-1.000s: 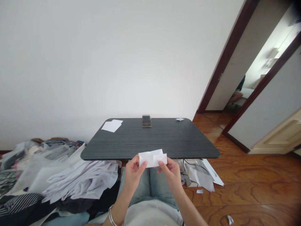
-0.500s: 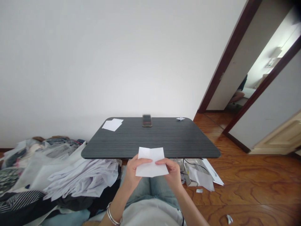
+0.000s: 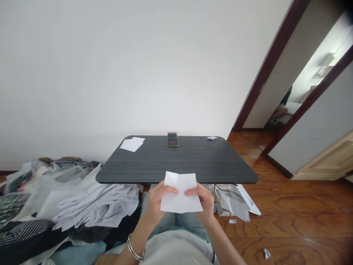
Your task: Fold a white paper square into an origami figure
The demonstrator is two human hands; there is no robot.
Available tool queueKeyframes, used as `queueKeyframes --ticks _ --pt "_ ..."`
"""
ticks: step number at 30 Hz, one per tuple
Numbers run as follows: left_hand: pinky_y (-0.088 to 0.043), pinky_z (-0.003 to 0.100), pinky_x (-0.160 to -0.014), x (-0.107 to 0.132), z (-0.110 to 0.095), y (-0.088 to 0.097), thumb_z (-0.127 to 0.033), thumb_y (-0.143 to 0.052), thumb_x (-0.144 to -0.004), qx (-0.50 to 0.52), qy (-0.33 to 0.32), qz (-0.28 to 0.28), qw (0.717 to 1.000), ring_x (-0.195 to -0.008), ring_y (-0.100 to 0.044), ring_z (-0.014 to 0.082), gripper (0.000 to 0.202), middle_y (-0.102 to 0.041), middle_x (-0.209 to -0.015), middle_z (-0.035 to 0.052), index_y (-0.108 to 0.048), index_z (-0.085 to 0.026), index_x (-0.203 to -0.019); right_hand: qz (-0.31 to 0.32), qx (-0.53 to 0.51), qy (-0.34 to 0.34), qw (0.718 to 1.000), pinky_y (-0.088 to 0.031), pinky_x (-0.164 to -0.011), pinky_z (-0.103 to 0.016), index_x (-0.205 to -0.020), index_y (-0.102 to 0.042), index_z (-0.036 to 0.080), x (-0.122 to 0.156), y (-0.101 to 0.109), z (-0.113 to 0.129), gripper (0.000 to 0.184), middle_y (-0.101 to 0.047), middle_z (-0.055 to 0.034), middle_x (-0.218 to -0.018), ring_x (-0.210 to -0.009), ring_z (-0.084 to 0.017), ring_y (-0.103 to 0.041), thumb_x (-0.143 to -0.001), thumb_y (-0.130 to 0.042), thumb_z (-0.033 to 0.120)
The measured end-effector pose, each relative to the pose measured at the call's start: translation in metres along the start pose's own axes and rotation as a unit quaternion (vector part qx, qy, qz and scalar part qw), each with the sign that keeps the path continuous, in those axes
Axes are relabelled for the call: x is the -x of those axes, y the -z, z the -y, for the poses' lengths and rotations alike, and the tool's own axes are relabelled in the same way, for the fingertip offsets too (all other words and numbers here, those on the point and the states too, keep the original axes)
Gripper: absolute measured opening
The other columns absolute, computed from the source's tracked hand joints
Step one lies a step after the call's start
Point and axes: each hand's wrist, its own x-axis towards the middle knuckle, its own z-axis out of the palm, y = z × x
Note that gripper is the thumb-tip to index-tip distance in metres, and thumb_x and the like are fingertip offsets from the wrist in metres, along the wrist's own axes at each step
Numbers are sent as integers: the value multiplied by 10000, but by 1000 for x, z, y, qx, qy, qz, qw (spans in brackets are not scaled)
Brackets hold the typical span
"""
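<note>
A creased white sheet of paper (image 3: 180, 193) is held unfolded above my lap, just in front of the near edge of the dark table (image 3: 176, 162). My left hand (image 3: 156, 202) pinches its left side, thumb on top. My right hand (image 3: 203, 200) pinches its right side the same way. A metal bangle (image 3: 134, 250) sits on my left wrist.
On the table lie loose white sheets (image 3: 131, 144) at the far left, a phone (image 3: 172, 140) at the far middle and a small folded paper figure (image 3: 212, 138) at the far right. Heaped clothes and bags (image 3: 63, 202) fill the left. Papers (image 3: 237, 202) lie on the wooden floor; an open doorway (image 3: 300, 84) is on the right.
The paper, folded into a narrow strip a second ago, has been opened out into a flat square sheet. Both hands have stayed on its sides and dropped slightly toward my lap.
</note>
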Motion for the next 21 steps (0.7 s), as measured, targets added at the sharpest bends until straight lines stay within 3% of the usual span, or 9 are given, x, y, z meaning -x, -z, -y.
queueKeyframes --ticks 5,21 --pt "-421 232 -545 0 4 0 -367 -607 -807 28 12 -16 999 -655 -606 164 228 -649 -778 78 -663 -168 -710 -17 -3 5 1000 -422 -493 -255 -657 -669 215 1 -2 4 127 -647 -38 -681 -567 -165 -583 -771 -644 264" --pt "-408 195 -493 -4 -21 4 -213 -699 -751 74 -68 -27 995 -561 -590 110 14 -690 -748 41 -700 -199 -750 -44 -37 29 998 -375 -436 -268 -657 -666 244 4 2 17 204 -629 -26 -608 -495 -165 -545 -799 -637 388"
